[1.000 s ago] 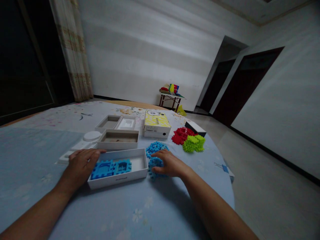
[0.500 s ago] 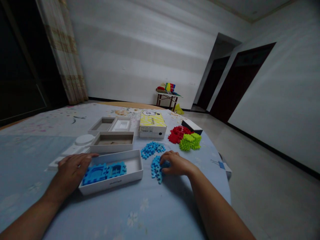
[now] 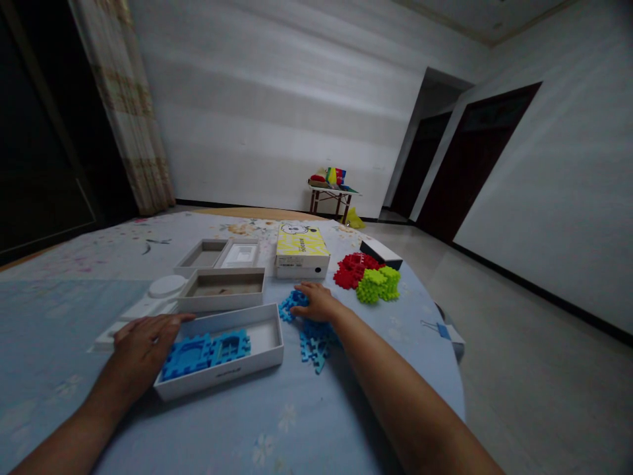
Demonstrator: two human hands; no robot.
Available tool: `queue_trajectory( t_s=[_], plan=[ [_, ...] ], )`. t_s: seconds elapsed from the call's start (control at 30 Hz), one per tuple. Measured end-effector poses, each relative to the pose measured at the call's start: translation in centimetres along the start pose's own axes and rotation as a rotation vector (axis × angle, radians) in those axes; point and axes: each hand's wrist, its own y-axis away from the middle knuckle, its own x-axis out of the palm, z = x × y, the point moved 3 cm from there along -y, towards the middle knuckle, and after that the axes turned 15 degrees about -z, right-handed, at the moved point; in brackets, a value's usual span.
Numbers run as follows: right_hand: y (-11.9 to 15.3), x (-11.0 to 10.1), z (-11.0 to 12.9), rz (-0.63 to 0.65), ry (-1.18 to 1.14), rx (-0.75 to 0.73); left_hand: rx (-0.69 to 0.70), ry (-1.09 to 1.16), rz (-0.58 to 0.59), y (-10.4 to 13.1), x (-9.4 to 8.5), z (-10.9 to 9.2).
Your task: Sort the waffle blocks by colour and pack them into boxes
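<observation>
Blue notched pieces (image 3: 188, 355) lie flat in the left part of a white open box (image 3: 257, 361). Over the box's left end rests my left hand (image 3: 146, 340), its fingers bent on the rim; whether it grips the rim is unclear. My right hand (image 3: 316, 302) reaches over a back pile of blue pieces (image 3: 291, 305), thumb and fingers apart, touching the pile's right side. Nearer to me, partly under the right wrist, lies another group of blue pieces (image 3: 314, 346).
Behind stand a grey-lined tray (image 3: 222, 302), two smaller trays (image 3: 198, 254) and a yellow-white box (image 3: 302, 267). Red pieces (image 3: 351, 270), green pieces (image 3: 378, 285) and a black-and-white box (image 3: 380, 254) are at the right. A white round-topped object (image 3: 165, 285) sits left.
My right hand has moved left and away from me, from the near blue group to the back pile. The near pieces have spread slightly. My left hand stays on the box.
</observation>
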Motion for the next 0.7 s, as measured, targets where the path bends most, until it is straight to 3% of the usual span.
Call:
queue_trajectory(
  t_s=[0.1,0.43,0.6,0.7],
  plan=[
    [0.1,0.0,-0.6,0.040,0.004,-0.022,0.009,0.011,-0.003,0.0,0.0,0.0],
    [3.5,-3.7,-2.3,0.138,0.029,-0.010,-0.014,0.016,-0.002,-0.1,0.1,-0.1],
    [3.1,-4.2,-1.3,0.037,-0.074,-0.042,-0.015,0.018,0.008,-0.1,0.0,-0.3],
    [2.4,-3.4,0.2,0.048,-0.115,-0.123,-0.012,0.025,0.012,-0.1,-0.1,-0.4]
  ],
)
